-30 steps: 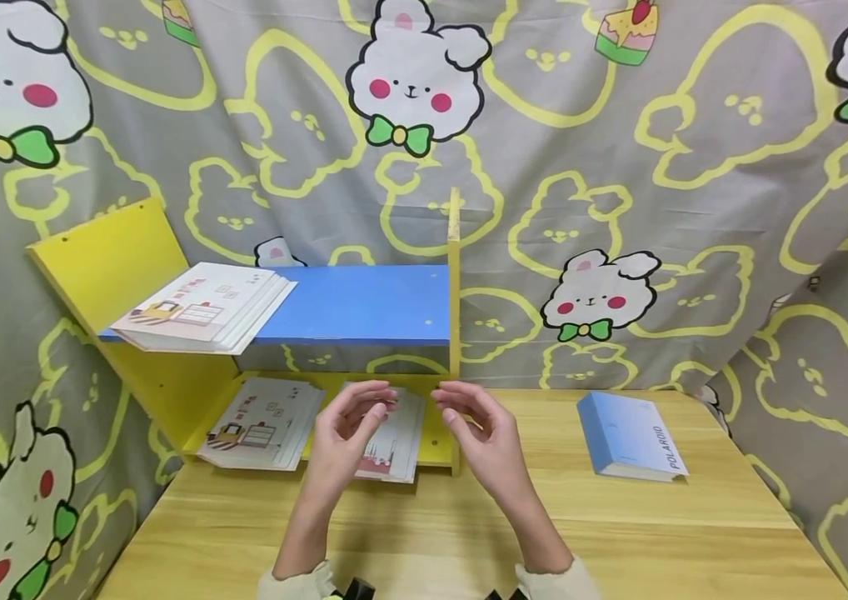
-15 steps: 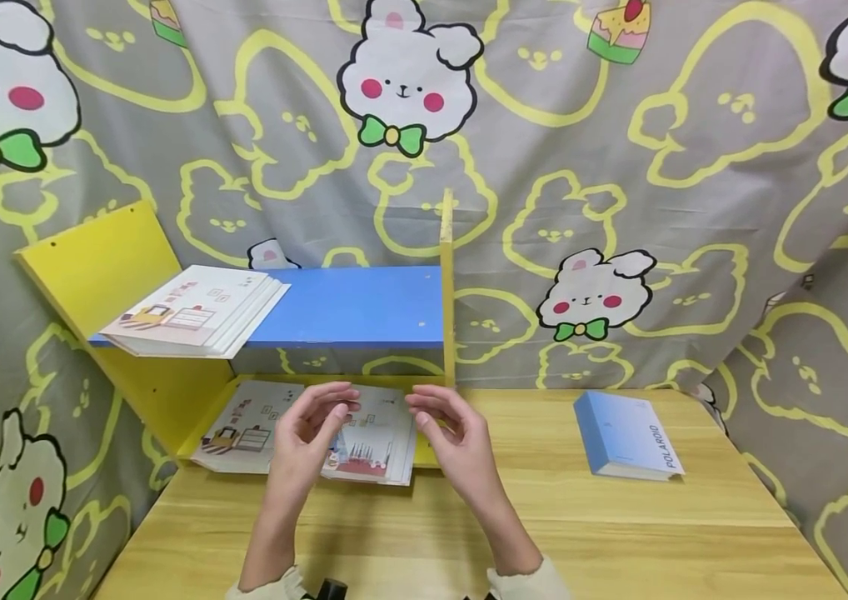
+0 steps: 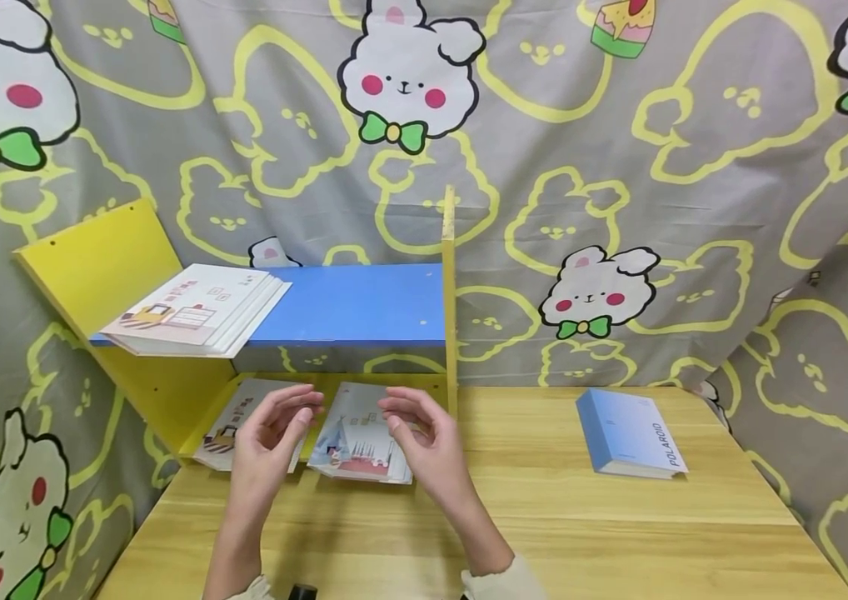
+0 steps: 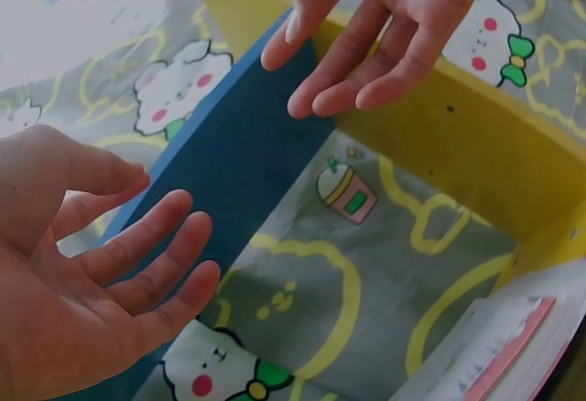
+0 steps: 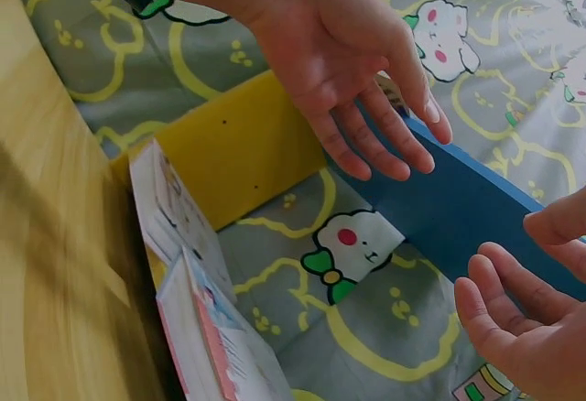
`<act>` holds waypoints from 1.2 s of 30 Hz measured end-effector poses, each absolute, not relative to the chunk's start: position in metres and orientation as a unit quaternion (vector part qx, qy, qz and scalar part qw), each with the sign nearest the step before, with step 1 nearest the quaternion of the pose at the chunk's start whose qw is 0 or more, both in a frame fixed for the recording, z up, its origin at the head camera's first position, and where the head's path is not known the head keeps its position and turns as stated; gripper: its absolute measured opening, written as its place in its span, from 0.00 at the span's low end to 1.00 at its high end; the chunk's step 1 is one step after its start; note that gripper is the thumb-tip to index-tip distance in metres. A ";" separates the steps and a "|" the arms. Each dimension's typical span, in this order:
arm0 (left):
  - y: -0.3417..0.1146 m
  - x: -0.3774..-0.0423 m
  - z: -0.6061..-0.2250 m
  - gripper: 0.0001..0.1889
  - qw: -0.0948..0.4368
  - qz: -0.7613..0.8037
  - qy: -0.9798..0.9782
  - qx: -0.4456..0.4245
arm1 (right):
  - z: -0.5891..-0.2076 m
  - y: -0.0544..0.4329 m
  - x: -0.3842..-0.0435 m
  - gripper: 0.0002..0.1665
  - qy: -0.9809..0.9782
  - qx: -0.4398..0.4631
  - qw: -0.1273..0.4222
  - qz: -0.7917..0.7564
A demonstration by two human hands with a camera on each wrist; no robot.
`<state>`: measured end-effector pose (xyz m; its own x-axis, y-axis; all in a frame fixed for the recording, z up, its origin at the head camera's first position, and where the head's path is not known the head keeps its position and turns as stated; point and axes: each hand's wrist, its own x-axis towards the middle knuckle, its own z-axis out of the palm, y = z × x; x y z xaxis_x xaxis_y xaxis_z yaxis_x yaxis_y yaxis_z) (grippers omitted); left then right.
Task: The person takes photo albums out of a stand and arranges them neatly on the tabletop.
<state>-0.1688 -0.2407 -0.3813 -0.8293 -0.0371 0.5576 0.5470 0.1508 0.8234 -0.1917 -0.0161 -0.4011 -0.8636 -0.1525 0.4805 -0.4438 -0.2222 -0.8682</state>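
Note:
My left hand (image 3: 271,437) hovers in front of the lower shelf, overlapping a white book (image 3: 229,423) with a yellow vehicle on its cover. Its fingers are relaxed and hold nothing, as the left wrist view shows. My right hand (image 3: 430,450) is raised at the right side of a second book (image 3: 356,442), palm facing the other hand, also holding nothing. That second book lies on the yellow lower board, its front edge sticking out past it. Above, another white book (image 3: 195,308) with a vehicle cover lies at the left end of the blue shelf (image 3: 364,304).
The shelf unit's yellow right panel (image 3: 450,300) stands upright, and its left panel (image 3: 105,258) leans outward. On the wooden table (image 3: 581,533) to the right lies a blue book (image 3: 634,435) marked POLAROID. A patterned curtain (image 3: 514,167) hangs behind.
Both hands have moved left together, from in front of the right lower book and panel. More of the right lower book's cover shows now. The books have stayed put.

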 end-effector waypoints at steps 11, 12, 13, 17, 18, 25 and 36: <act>-0.263 -0.166 -0.382 0.17 0.257 -0.616 -0.727 -0.162 | -0.400 -0.037 -0.196 0.17 -0.613 0.246 0.069 0.748; -0.265 -0.166 -0.382 0.17 0.261 -0.616 -0.726 -0.158 | -0.400 -0.038 -0.196 0.17 -0.611 0.245 0.067 0.750; -0.267 -0.165 -0.381 0.17 0.266 -0.616 -0.725 -0.152 | -0.400 -0.040 -0.196 0.17 -0.609 0.245 0.064 0.752; -0.276 -0.161 -0.378 0.17 0.283 -0.622 -0.718 -0.130 | -0.399 -0.048 -0.198 0.17 -0.601 0.247 0.056 0.758; -0.278 -0.160 -0.377 0.17 0.286 -0.622 -0.718 -0.126 | -0.398 -0.050 -0.198 0.17 -0.600 0.248 0.055 0.758; -0.295 -0.158 -0.372 0.18 0.285 -0.610 -0.735 -0.081 | -0.395 -0.061 -0.200 0.18 -0.592 0.251 0.044 0.765; -0.313 -0.153 -0.366 0.20 0.288 -0.592 -0.751 -0.046 | -0.397 -0.077 -0.199 0.20 -0.570 0.245 0.000 0.784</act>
